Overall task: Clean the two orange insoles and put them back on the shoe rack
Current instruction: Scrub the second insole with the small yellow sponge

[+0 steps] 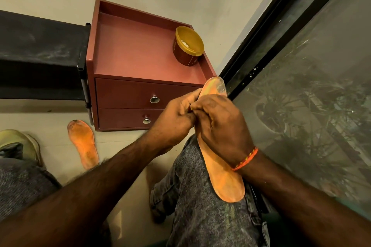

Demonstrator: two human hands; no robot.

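the long flat orange foam insole point(220, 170) lies lengthwise along the person's right thigh in grey mottled jeans point(200, 206), toe end up by the small red-brown two-drawer cabinet point(140, 62), where a pale smear shows on the toe. the right hand point(220, 126) sits over its middle with fingers point(202, 113) curled down onto the surface, and the left hand point(176, 118) meets it at the inner edge, its fingers bent and pinching at the same spot — whether a cloth or wad is caught between them cannot be told. the step looks like working cleaner into the upper half, so it would go best with the heel kept pinned on the thigh by the wrist, short firm rubs pushed toward the toe, and the edge held up so the foam does not fold. more cleaner likely comes from the open round yellow-rimmed tub point(188, 46) on the cabinet top. the second orange insole point(83, 144) — plainly soiled at toe and heel — lies on the pale floor point(56, 118) beside a yellowish shoe point(20, 142), apart from the hands, not yet on the dark shoe rack point(40, 50) at left.
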